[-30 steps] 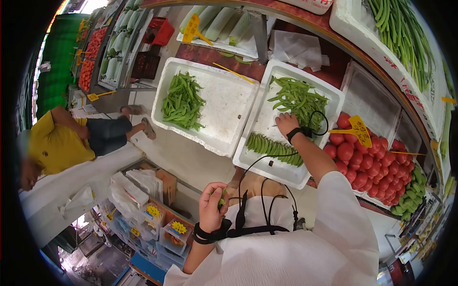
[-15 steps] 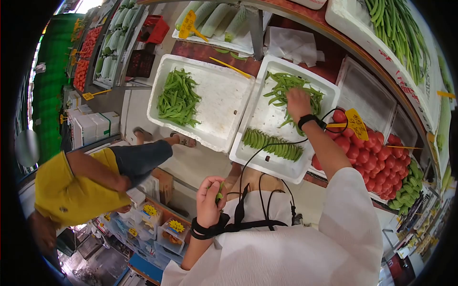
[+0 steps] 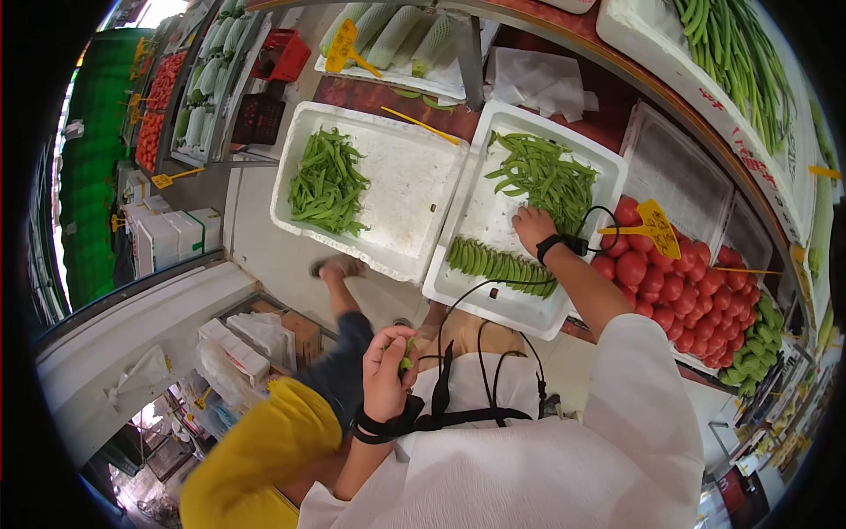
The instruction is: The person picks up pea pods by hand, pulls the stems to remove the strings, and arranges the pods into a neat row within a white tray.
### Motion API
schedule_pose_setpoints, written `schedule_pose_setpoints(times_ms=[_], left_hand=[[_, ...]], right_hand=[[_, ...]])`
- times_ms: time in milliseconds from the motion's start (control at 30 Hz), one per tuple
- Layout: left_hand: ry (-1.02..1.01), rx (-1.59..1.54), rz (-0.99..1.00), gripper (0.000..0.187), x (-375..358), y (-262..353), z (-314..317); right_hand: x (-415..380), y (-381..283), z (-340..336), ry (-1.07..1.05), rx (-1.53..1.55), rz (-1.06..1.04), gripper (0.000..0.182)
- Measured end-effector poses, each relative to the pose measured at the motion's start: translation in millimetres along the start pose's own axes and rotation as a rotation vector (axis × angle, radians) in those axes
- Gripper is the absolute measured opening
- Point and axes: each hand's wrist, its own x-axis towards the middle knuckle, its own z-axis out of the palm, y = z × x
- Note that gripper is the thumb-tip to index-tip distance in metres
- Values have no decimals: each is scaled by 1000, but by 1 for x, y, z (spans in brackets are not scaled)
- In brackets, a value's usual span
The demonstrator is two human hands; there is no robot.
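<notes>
My left hand (image 3: 388,375), close to my body, has its fingers curled round green snow pea pods (image 3: 406,354), only part of which shows. In the right-hand white foam box (image 3: 458,216), my right hand (image 3: 534,231) is low over the bare floor, at the lower edge of a loose pile of snow peas (image 3: 548,181). Its fingers are bent down and together; what they grip is hidden. Just below that hand lies a neat row of snow peas (image 3: 498,266), set side by side along the box's near wall.
A second foam box (image 3: 410,176) on the left holds loose pods (image 3: 326,181). Tomatoes (image 3: 656,278) with a yellow price tag (image 3: 654,231) lie to the right. A dark cable (image 3: 476,286) crosses the box. A person in a yellow shirt (image 3: 264,450) is close by on my left.
My right hand has moved from the top of the loose pile down toward the neat row. My left hand stays in place. The person in yellow has come nearer to my left side.
</notes>
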Motion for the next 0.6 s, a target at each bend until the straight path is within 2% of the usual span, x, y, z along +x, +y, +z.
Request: schedule_pose_setpoints(times_ms=[33,133,233,333,433,467,600], left_hand=[[-4,2,8,18,0,0,0],[-6,4,27,18,2,0,-1],[-3,8,-7,18,1,3,3],[-27,8,-16,18,2,3,4],[-15,6,-18,18,3,4,5],[-19,5,-12,18,3,4,5],[-19,14,3,18,4,6,3]], right_hand=[[3,-1,-4,37,56,36,14],[16,5,-55,64,616,371,16],[23,34,-66,403,775,545,30],[11,32,-67,589,375,684,56],[-9,9,-45,381,350,927,87],[-12,7,-36,229,436,1034,105],[-28,-8,-16,150,508,1179,110]])
